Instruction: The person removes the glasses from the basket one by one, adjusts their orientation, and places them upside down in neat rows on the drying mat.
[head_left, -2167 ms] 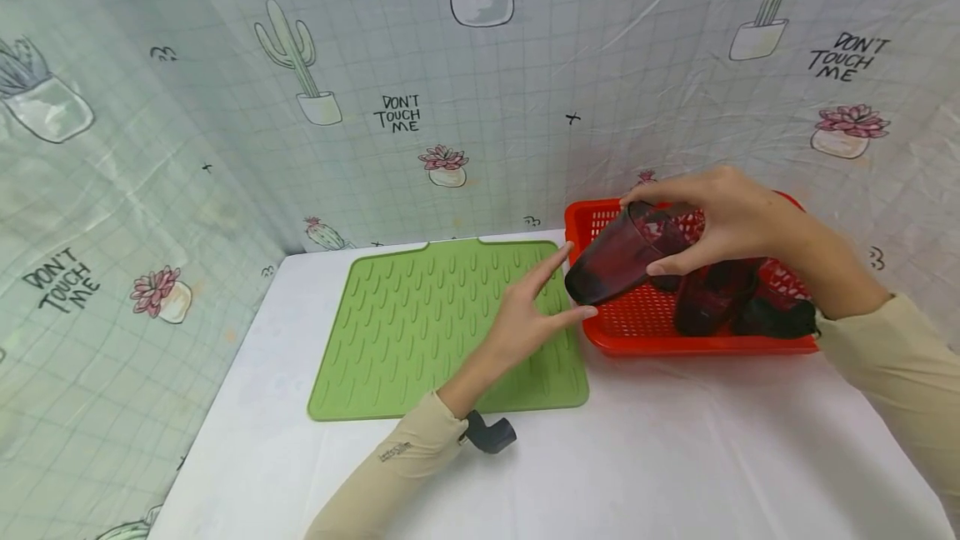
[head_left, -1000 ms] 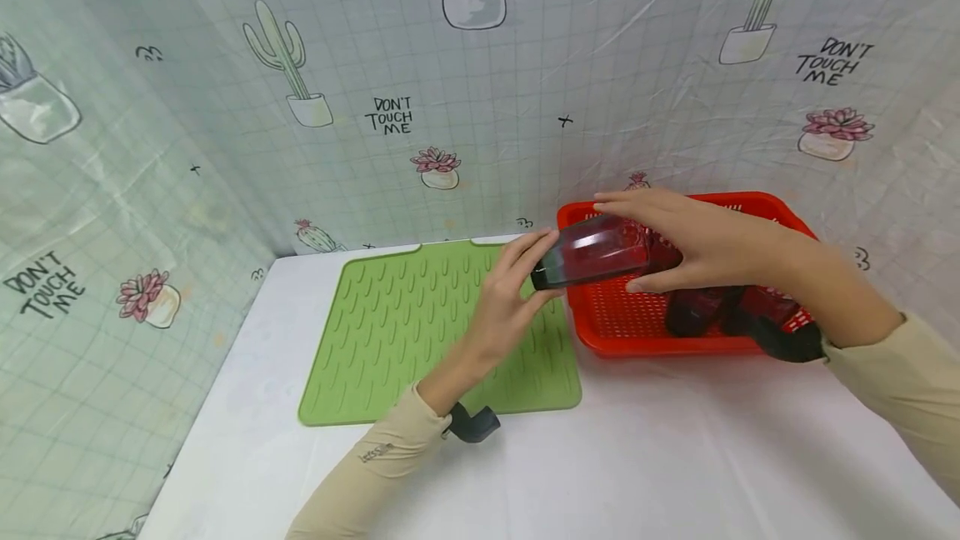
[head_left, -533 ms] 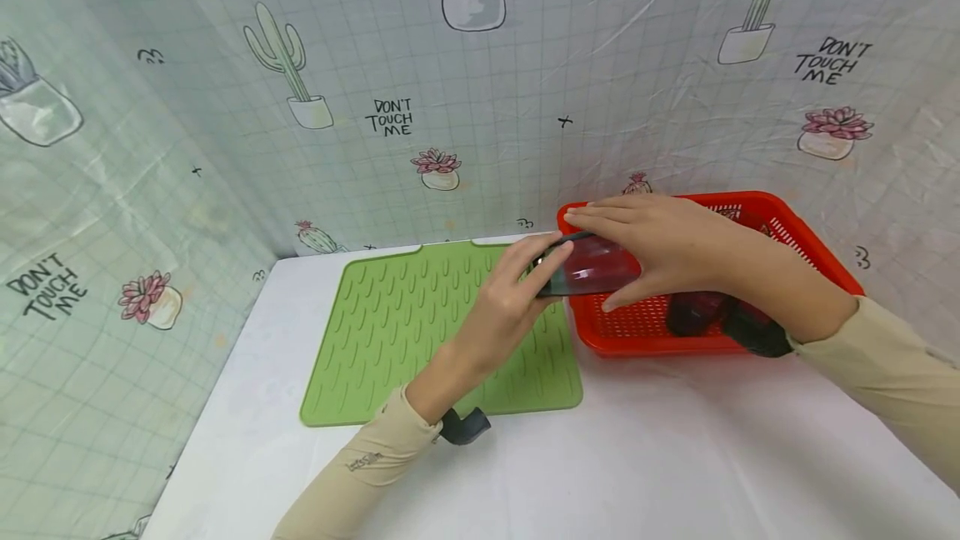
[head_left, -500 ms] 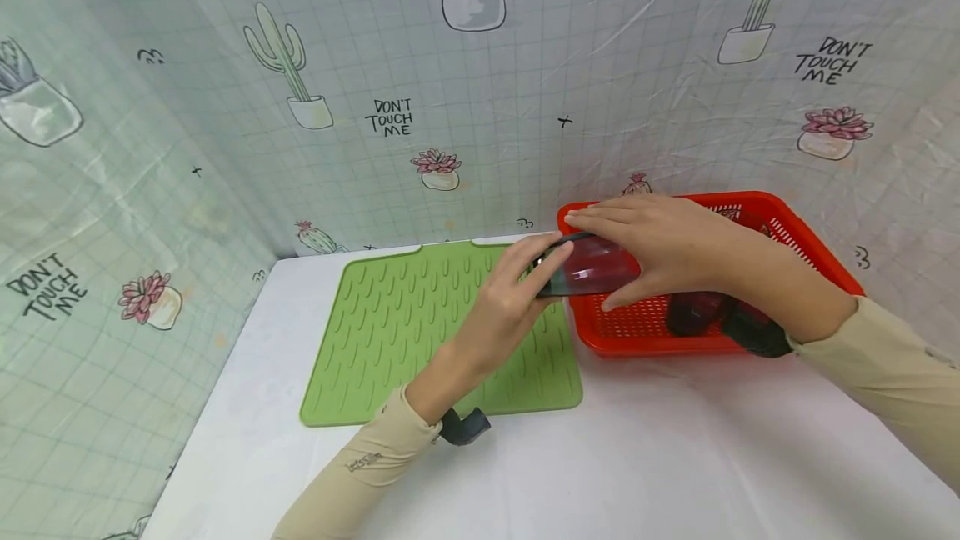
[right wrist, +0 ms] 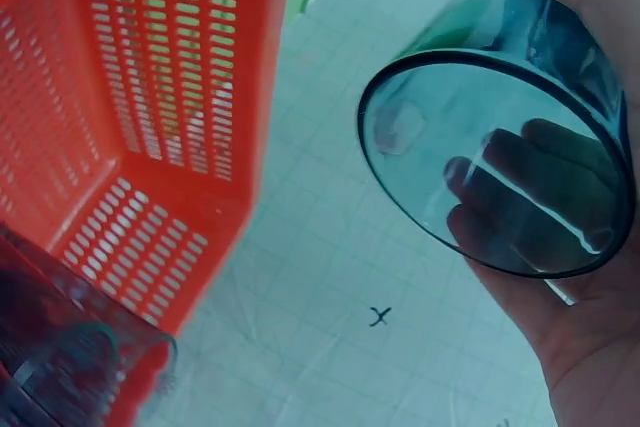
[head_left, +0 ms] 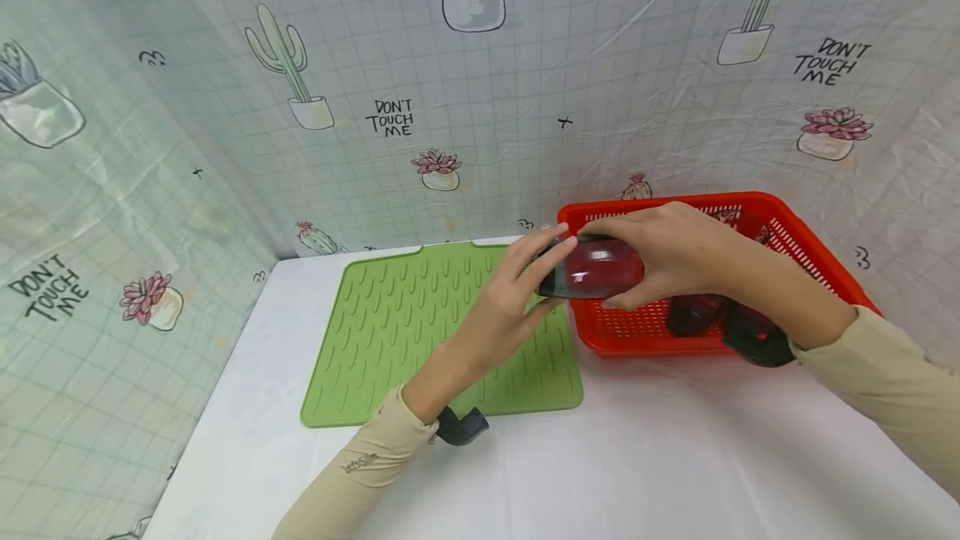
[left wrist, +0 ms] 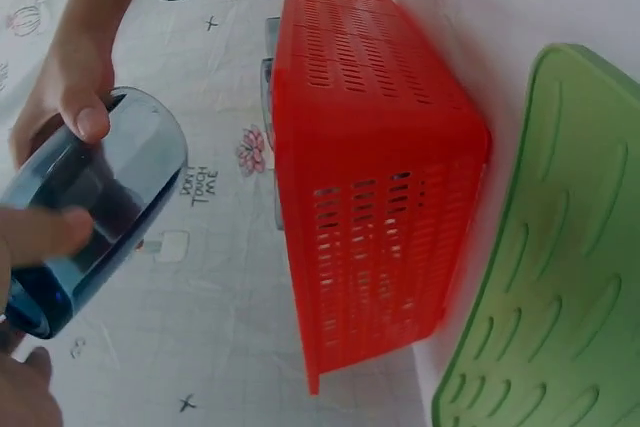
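Note:
A clear tinted drinking glass [head_left: 600, 267], reddish where the basket shows through it, lies sideways in the air over the basket's left end. My left hand [head_left: 491, 311] grips its dark base end, fingers over the top and thumb underneath. At the mouth end my right hand [head_left: 678, 252] holds the glass, thumb on the near side and fingers on the far side. The right wrist view shows the open rim of the glass [right wrist: 480, 65], with several of the right hand's fingers seen through the wall. Blurred left fingertips [left wrist: 45, 235] cross the glass in the left wrist view.
The red perforated basket [head_left: 660, 348] stands on the white table [head_left: 600, 457] at right. More tinted glasses [head_left: 693, 313] lie in it. A green ridged mat [head_left: 405, 332] lies left of the basket. A cactus-print curtain [head_left: 525, 65] hangs behind.
The glass has swung from tilted to nearly level and shifted left. My left hand has come onto its base. The right hand's fingers, straighter half a second ago, now curl round the glass.

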`<state>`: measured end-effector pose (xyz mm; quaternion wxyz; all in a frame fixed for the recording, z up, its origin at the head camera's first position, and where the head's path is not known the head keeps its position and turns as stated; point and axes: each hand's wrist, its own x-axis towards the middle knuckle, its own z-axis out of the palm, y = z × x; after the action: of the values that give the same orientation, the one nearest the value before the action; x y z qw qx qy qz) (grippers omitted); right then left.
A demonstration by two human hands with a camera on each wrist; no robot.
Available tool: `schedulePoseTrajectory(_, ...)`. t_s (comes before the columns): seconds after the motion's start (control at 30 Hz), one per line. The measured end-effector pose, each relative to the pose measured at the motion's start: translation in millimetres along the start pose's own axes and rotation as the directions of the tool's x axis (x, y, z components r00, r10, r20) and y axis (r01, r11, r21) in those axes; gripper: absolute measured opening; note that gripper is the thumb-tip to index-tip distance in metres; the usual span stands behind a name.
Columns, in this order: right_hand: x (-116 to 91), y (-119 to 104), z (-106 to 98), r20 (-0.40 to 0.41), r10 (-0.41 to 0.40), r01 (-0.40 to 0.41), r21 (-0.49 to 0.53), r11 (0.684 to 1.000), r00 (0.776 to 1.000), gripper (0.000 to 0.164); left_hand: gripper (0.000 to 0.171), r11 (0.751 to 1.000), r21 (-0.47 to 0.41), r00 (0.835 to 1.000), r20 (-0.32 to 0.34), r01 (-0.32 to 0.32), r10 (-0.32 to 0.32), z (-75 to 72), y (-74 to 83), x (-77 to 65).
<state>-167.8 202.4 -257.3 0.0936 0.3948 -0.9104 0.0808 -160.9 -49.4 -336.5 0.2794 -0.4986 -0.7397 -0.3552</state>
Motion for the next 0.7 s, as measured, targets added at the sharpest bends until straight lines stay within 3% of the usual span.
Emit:
schedulePoseTrajectory(0.07,-2,1,3,-0.026,0.010,-0.009,0.028,1.000,1.000,0.066,0.087,0.986,-0.141,0.996,-0.011,0.085,-0.087,0.3,0.6,0.0)
schedulePoseTrajectory(0.1,-2,1,4,-0.041,0.013,-0.011,0.045,0.999,0.999,0.066,0.091,0.963,-0.230,0.989,-0.014,0.138,-0.145,0.5,1.3,-0.5)
schedulePoseTrajectory(0.13,-3,1,6,-0.057,0.017,-0.014,0.063,0.998,0.998,0.066,0.095,0.924,-0.330,0.978,-0.013,0.192,-0.208,0.7,2.3,-1.0)
schedulePoseTrajectory(0.2,-3,2,12,-0.101,0.021,-0.012,0.091,0.996,0.995,0.067,0.096,0.805,-0.527,0.944,-0.017,0.272,-0.330,2.2,4.3,-1.5)
schedulePoseTrajectory(0.3,-3,1,23,-0.191,0.028,-0.004,0.125,0.992,0.981,0.071,0.095,0.601,-0.737,0.880,-0.019,0.308,-0.475,6.3,7.2,0.3)
schedulePoseTrajectory(0.33,-3,1,28,-0.226,0.032,-0.001,0.136,0.991,0.974,0.072,0.096,0.547,-0.781,0.862,-0.024,0.300,-0.507,8.1,8.1,1.5)
schedulePoseTrajectory(0.37,-2,0,32,-0.258,0.038,0.001,0.150,0.989,0.965,0.074,0.099,0.511,-0.810,0.846,-0.035,0.287,-0.532,10.1,8.9,3.2)
schedulePoseTrajectory(0.43,-2,-3,41,-0.316,0.058,0.003,0.188,0.982,0.947,0.076,0.103,0.458,-0.850,0.823,-0.051,0.262,-0.566,13.9,10.1,6.5)
schedulePoseTrajectory(0.5,-3,-6,49,-0.365,0.081,0.005,0.226,0.974,0.927,0.076,0.105,0.425,-0.873,0.807,-0.063,0.240,-0.587,17.0,11.0,9.5)
schedulePoseTrajectory(0.7,-3,-14,63,-0.449,0.143,0.002,0.308,0.951,0.882,0.076,0.099,0.349,-0.921,0.799,-0.077,0.172,-0.597,21.0,11.2,16.3)
